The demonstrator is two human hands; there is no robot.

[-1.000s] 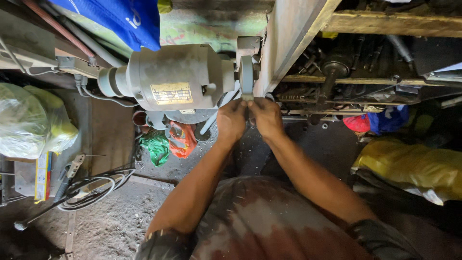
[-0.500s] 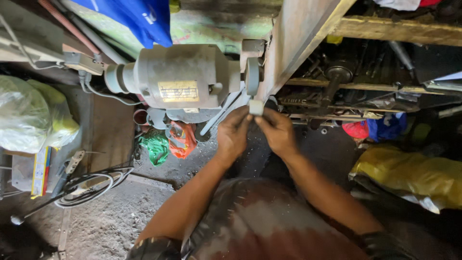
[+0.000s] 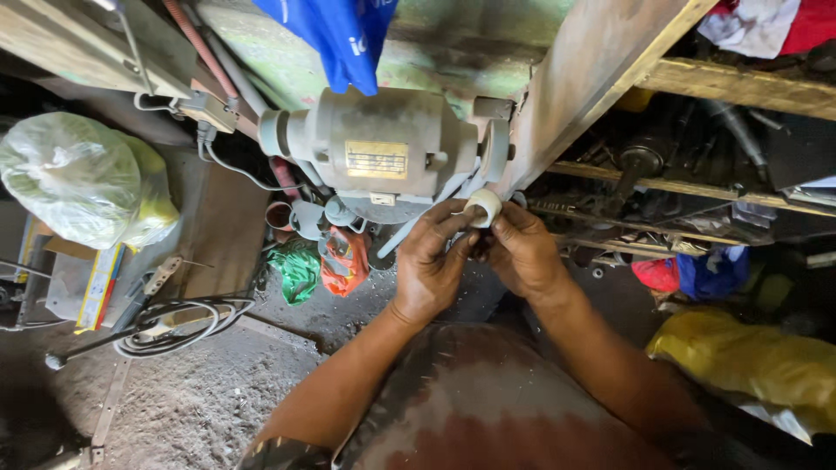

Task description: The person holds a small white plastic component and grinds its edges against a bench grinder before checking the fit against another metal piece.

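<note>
Fingers of both hands — left hand, right hand — pinch a small white ring below the bench grinder.

Both hands pinching a white ring — below grey bench grinder

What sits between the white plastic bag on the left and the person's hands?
In the head view, a green bag and an orange bag lie between the white plastic bag and the left hand.
</note>
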